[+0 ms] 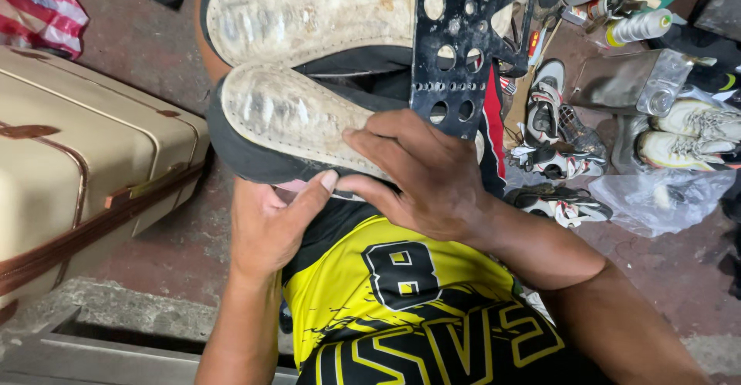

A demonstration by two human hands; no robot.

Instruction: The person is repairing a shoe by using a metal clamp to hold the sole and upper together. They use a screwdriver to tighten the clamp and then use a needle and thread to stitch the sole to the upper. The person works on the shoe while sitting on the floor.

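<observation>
A yellow-and-black jersey (401, 308) fills the bottom of the view, and just above it a shoe (301, 126) is held sole-up over the lap. Its pale, scuffed underside (285, 115) is turned toward the camera, rimmed by a dark upper. A second shoe (309, 15) of the same kind lies above it, sole also up, and a black perforated metal plate (455, 45) stands against the right ends of both.

The left hand (266, 227) is cupped beneath the near edge of the lower shoe, the thumb raised against the rim; the fingers are hidden under it, so a supporting grasp is presumed rather than seen. The right hand (421, 173) is laid over the heel end, fingers curled and pressed onto the pale sole beside the plate, gripping the shoe from above.

The step in hand is judged to be a pressing or checking of the sole along its near edge, where the fingertips of both hands nearly meet. A next move would call for steady support from below and firm, even pressure along the seam between sole and upper, with the plate kept clear of the knuckles.

A cream suitcase (77, 169) with brown trim stands at the left on the reddish floor. At the right, sports shoes (552, 115), a clear plastic bag (656, 196) and some tubes and bottles (637, 26) are scattered.
</observation>
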